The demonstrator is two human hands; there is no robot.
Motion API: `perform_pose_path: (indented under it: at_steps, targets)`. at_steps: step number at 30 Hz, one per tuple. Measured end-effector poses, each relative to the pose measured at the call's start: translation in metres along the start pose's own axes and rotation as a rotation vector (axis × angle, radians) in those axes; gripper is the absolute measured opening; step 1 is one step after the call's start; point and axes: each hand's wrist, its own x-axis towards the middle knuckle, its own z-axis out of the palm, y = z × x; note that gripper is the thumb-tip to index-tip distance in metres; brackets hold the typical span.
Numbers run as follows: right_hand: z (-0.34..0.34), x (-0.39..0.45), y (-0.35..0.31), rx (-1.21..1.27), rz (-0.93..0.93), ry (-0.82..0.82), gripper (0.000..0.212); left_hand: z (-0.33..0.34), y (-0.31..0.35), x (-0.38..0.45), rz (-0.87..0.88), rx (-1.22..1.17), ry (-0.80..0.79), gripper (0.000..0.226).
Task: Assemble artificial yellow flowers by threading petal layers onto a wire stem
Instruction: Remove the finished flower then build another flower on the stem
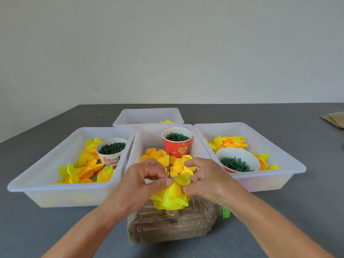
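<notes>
Above the sand-filled bottle (pixel 167 226): left hand (pixel 141 181) pinching the wire stem (pixel 169 175), right hand (pixel 206 179) pinching a petal layer (pixel 183 178) (probably best slid straight down).

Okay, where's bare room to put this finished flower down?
Bare grey tabletop lies right of the sand-filled plastic bottle, in front of the right white plastic tray. The far white tray is mostly bare. The middle white tray is crowded with petals.

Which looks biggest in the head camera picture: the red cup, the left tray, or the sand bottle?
1. Left tray, the largest.
2. Sand bottle, lying nearest the camera, so it may look bigger than it is.
3. Red cup, the smallest.
</notes>
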Motion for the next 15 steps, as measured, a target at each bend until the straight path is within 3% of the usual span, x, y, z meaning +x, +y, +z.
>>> perform_pose_path:
  at_steps: [5,9,12,15]
  targets:
    - [-0.03,0.002,-0.004,0.067,-0.011,-0.081,0.05,0.0,0.001,0.003,0.003,-0.008,-0.031,0.015]
    - [-0.08,0.037,0.008,0.169,0.017,0.152,0.017,0.0,0.003,0.006,-0.013,-0.019,-0.036,0.018]
    - [-0.1,0.072,0.033,0.114,0.101,0.301,0.013,0.001,0.002,0.005,-0.011,-0.037,-0.013,0.02]
    - [-0.104,0.1,0.053,-0.027,0.129,0.283,0.019,0.002,0.002,0.005,-0.005,-0.042,-0.007,0.019]
